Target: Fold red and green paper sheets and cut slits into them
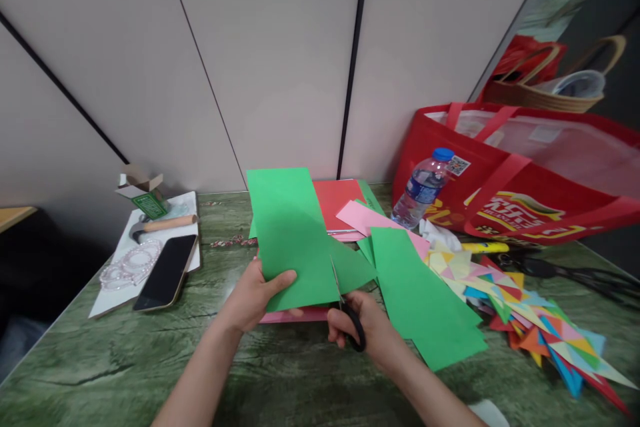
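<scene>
My left hand (257, 294) grips the lower left edge of a green paper sheet (293, 234), thumb on top, holding it tilted up above the table. In my right hand (367, 320) is a pair of black-handled scissors (354, 326), with the fingers through the loops. The blades reach into the sheet's lower right part, where a flap of green paper (355, 264) stands off to the right along a cut. More cut green paper (425, 300) lies to the right of my right hand. Under the held sheet, pink paper and a red sheet (337, 204) partly show.
On the left a white board (193, 207) bears a phone (167, 272), a hammer (167, 224), a beaded strand (133, 264) and a small green box (147, 197). To the right are a water bottle (420, 190), a red bag (500, 174) and many-coloured folded paper pieces (535, 320).
</scene>
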Demonstrator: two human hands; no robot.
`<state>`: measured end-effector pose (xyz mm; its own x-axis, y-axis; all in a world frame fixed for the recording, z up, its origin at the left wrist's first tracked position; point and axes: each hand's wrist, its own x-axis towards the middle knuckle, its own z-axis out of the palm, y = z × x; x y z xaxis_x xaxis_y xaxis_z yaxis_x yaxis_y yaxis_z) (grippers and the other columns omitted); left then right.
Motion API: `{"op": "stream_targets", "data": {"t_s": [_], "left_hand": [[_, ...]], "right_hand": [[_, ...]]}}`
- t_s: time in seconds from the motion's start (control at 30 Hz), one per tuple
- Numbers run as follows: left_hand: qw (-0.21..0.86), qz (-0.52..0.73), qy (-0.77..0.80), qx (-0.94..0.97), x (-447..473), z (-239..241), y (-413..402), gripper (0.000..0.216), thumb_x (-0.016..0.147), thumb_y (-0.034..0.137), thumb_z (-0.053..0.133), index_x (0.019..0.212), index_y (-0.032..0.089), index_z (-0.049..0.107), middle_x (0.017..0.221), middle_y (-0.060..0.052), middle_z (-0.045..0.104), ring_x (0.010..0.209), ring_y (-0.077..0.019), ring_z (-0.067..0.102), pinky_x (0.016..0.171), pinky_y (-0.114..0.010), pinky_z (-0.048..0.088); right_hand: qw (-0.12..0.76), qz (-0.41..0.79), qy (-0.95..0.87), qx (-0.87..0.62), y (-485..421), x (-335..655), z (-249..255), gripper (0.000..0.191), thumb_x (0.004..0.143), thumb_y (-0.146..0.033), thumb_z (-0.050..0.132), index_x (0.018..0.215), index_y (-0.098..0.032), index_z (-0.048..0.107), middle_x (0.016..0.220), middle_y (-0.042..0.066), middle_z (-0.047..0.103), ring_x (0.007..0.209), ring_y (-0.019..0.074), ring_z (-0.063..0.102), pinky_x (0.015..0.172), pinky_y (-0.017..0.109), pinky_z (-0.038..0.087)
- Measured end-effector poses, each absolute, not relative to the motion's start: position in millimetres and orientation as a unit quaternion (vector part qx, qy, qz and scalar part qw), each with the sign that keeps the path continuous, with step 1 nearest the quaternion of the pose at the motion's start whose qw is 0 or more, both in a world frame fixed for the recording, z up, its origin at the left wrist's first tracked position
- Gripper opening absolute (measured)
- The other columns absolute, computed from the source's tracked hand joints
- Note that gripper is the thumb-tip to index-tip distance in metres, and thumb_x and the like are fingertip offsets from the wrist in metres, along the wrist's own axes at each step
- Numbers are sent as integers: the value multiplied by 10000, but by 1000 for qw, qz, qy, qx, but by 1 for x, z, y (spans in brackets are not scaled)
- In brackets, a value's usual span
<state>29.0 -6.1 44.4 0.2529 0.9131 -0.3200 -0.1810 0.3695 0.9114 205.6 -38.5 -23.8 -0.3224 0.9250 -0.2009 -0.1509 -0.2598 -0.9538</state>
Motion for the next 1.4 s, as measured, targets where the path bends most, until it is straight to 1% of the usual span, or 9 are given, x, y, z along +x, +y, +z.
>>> {"op": "stream_targets", "data": {"t_s": [0.1,0.2,0.37,0.53,0.7,0.87,1.0,1.27,1.4], "left_hand": [[672,415,470,395,20,46,-2,324,621,215,722,898,107,592,719,-52,667,542,-163,608,432,-317,560],[663,420,478,395,10,49,0,302,628,205,717,891,111,603,753,-61,676,576,-174,621,440,-316,561],[654,415,488,403,1,52,1,252,625,201,717,838,108,619,743,-69,684,554,-179,624,433,-324,560],[661,408,477,411,-1,51,2,235,634,205,709,831,112,620,731,-67,682,555,-191,629,445,-349,561],[673,382,470,424,-2,52,0,263,650,203,698,878,101,617,664,-56,676,489,-176,615,411,-321,541],[667,385,476,425,-2,53,-1,245,644,179,704,862,94,631,677,-73,692,517,-169,634,461,-262,539],[687,346,467,436,0,54,-4,191,669,227,683,804,101,634,605,-73,681,412,-177,603,375,-277,506],[674,373,475,425,3,50,-3,277,658,214,694,912,123,630,770,-84,699,582,-189,651,567,-320,545],[687,361,464,427,4,50,-4,253,655,222,696,878,119,633,668,-66,689,518,-184,634,481,-291,524]], "right_hand": [[366,711,-468,-377,-40,206,-17,421,580,-428,707,808,-131,515,500,-29,577,406,80,490,421,201,383],[344,731,-476,-347,-41,207,-12,398,598,-399,712,812,-132,508,508,-34,571,416,74,487,437,200,385],[400,759,-435,-274,-44,211,-9,355,659,-386,685,831,-172,462,446,-73,536,383,62,455,526,257,459],[392,848,-335,-120,-45,223,-12,594,584,-566,667,1024,-229,453,393,-135,426,304,30,321,481,275,482],[387,845,-349,-122,-44,223,-18,732,688,-499,629,1279,-169,349,465,-96,477,369,44,366,535,305,499],[362,831,-404,-122,-44,216,-22,752,733,-434,615,1341,-172,257,509,-76,521,409,57,423,599,345,498],[340,817,-452,-115,-43,214,-20,781,716,-441,628,1348,-198,239,549,-61,550,458,75,484,658,362,485],[283,855,-425,-91,-46,215,-20,872,584,-555,674,1313,-257,298,579,-37,601,478,100,536,680,391,474],[278,865,-408,-86,-46,214,-21,950,559,-607,654,1337,-250,242,561,-30,605,465,104,534,662,372,471]]}}
